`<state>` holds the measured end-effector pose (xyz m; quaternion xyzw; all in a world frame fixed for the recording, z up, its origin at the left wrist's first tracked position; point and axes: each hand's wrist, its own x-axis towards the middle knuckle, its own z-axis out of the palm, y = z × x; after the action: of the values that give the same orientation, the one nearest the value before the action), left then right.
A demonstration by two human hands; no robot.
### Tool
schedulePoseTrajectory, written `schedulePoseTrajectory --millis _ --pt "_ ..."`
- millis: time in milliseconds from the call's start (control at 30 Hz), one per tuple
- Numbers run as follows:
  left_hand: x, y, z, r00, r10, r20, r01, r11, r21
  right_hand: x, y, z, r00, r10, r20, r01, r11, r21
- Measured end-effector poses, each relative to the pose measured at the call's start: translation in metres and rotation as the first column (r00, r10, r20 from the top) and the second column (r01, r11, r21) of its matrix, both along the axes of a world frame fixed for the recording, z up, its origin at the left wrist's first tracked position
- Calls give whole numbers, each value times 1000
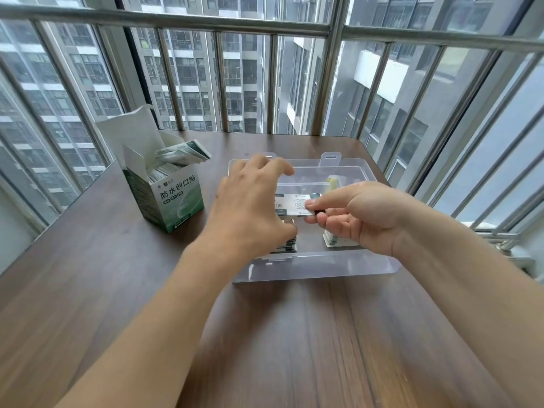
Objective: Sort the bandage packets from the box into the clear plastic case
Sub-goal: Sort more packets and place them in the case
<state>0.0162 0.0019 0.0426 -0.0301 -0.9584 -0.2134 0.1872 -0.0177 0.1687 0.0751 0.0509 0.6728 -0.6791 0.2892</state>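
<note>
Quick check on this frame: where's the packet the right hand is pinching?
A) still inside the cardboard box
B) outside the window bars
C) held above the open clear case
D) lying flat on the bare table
C: the right hand pinches a white packet between thumb and fingers over the open clear case, away from the box at the left.

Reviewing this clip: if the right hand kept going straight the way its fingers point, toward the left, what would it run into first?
Most likely the left hand. The right hand pinches a bandage packet over the clear plastic case, and the packet's far end already reaches the left hand. Depth between them is hard to judge from this single view.
</note>
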Motion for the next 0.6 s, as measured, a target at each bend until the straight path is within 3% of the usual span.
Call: schedulePoseTrajectory --millis 67,133,233,333,500,600 --pt "2 -7 8 990 -97 105 77 981 180 0 1 0 1000 -10 6 10 999 53" --pt "0 -11 13 984 -121 130 48 885 463 1 -1 -2 1000 0 5 -1 994 106" --pt "-5 -11 11 997 49 67 -83 687 722 0 -6 -6 999 44 -3 -42 979 200" --pt "-9 -9 7 981 196 4 -132 641 756 -3 -17 -6 997 80 16 -81 965 247" --pt "-11 -8 5 984 181 -1 -116 637 762 1 -35 -8 994 90 56 -101 966 236" --pt "-12 -7 5 986 169 -3 -111 656 747 4 -40 -12 991 137 0 -130 937 325"
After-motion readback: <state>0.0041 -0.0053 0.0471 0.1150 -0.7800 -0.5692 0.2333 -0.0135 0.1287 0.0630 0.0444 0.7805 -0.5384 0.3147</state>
